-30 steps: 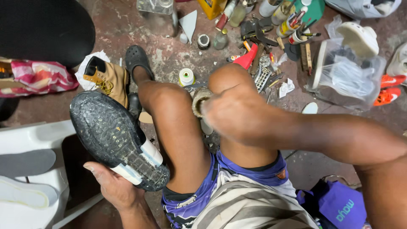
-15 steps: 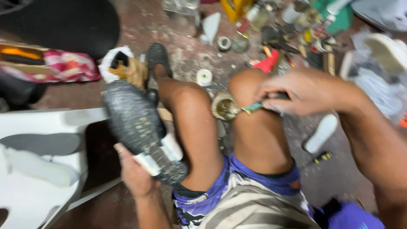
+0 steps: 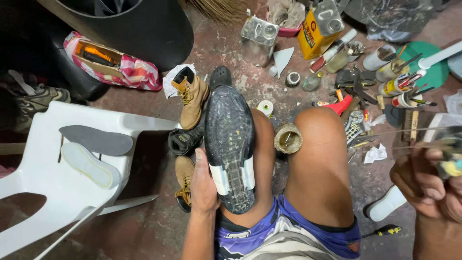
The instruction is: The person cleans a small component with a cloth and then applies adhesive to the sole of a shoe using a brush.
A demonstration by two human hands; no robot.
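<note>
- The left hand [image 3: 204,185] clasps the near end of a shoe [image 3: 231,144] from its left side, fingers wrapped around the heel edge and thumb along the rim, steadying it sole-up on the left thigh.
- The shoe's long axis runs straight away from the person: heel next to the shorts, toe out past the knee, the dark worn sole with its pale bands facing the camera.
- The right hand [image 3: 426,188] is raised well to the right of the shoe, beyond the right thigh, its fingers curled around a small brush [image 3: 445,144]; motion blur hides how tightly.
- Between the knees sits a small open glue can [image 3: 288,138], just right of the shoe's forepart and nearer the right hand than the left.
- So the sole lies to the left of the brush hand, with the can between them.
- Further out, tan boots [image 3: 191,98] lie on the floor [image 3: 221,43] left of the leg, a white plastic chair [image 3: 72,192] carries two cut insoles [image 3: 91,154], and cans, bottles and tools litter the floor ahead.
</note>
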